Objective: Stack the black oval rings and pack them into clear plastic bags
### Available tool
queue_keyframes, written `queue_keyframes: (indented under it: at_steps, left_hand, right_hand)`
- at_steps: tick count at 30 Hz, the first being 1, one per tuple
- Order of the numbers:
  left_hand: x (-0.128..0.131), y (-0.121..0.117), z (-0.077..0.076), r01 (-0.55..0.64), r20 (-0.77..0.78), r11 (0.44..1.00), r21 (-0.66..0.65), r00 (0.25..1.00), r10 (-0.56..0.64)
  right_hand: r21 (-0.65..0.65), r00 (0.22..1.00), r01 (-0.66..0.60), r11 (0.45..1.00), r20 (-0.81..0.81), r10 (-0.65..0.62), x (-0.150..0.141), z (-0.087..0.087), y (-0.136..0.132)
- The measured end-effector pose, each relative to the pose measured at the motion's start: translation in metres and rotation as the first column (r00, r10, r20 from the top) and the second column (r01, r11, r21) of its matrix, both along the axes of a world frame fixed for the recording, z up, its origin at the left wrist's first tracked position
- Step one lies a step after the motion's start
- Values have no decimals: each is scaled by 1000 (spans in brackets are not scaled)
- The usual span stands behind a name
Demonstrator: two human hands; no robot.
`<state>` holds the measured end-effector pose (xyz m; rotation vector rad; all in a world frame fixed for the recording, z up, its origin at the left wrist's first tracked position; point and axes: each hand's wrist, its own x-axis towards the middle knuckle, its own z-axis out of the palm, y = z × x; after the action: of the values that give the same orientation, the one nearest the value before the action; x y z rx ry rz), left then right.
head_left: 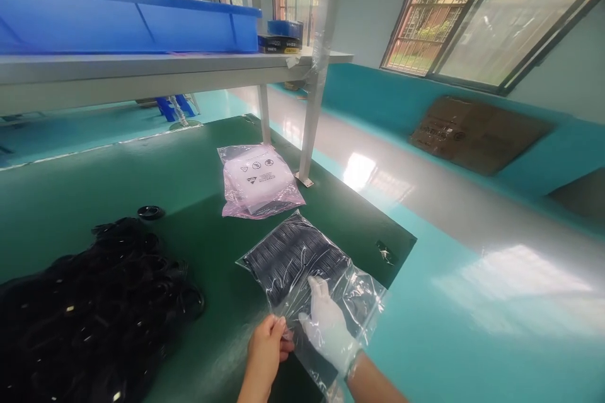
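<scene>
The clear bag of black parts [290,261] lies on the green desk [212,245], reaching its right edge; my left hand [266,347] pinches its side, my gloved right hand [329,332] rests open on it. Open room separates it from the black heap [94,308].

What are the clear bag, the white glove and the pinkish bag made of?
Clear bag: likely thin, glossy plastic film, see-through with sharp highlights. White glove: possibly fabric, as it looks matte, but no weave shows. Pinkish bag: probably plastic film too, translucent, shiny and crinkled.
</scene>
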<state>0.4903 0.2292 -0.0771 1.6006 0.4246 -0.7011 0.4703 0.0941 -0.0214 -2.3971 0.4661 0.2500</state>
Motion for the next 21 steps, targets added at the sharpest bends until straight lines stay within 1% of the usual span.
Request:
queue_keyframes:
  at_steps: [4,7,9,12,17,21]
  left_hand:
    - [4,1,4,10,-37,1000,12,999,-9]
    - [6,2,9,7,-53,1000,8,999,-6]
    - [6,2,14,14,-55,1000,17,998,-13]
    - [4,3,20,17,-30,999,33,999,-16]
    - [3,1,28,13,-21,998,69,1000,-12]
    - [3,-5,39,19,-36,997,80,999,-16]
  right_hand:
    - [1,997,-55,999,58,54,-7,-1,-1]
    - [-4,987,-125,992,104,125,-18,-4,-6]
    - [-50,983,-163,985,80,167,-24,-4,-10]
    - [-102,983,-171,980,41,176,-28,-4,-15]
    - [-72,976,-216,974,19,217,-20,-4,-16]
    - [-10,960,-258,966,105,258,-14,-6,-21]
